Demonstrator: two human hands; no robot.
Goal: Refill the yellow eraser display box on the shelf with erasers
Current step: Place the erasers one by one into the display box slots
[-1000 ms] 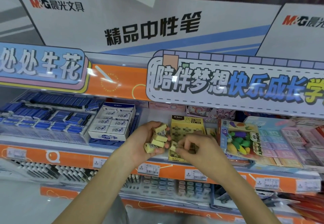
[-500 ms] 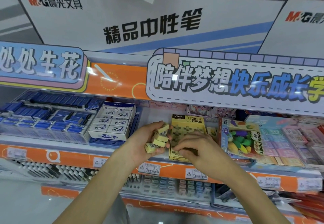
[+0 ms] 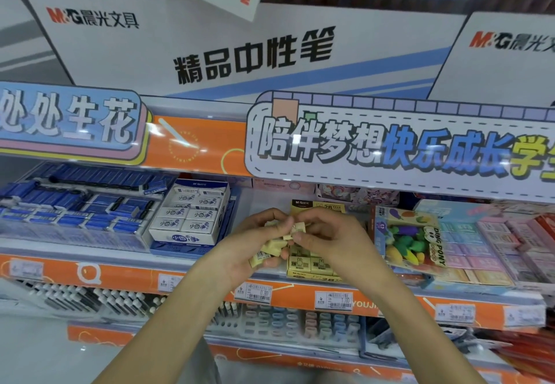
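My right hand has left the yellow cardboard eraser display box, now pinching 1 small pale-yellow eraser against my left hand's clutched stack; the box is mostly hidden.

Small pale-yellow erasers are held before the yellow display box on the shelf.

Shelf w/ orange front rail, price tags along it. On it, left to right: blue eraser packs in clear trays far left; white eraser box on a blue base; yellow eraser display box mid-shelf, partly hidden by hands; fruit-shaped eraser pack just right of it, tilted; pastel eraser boxes far right, blurred.
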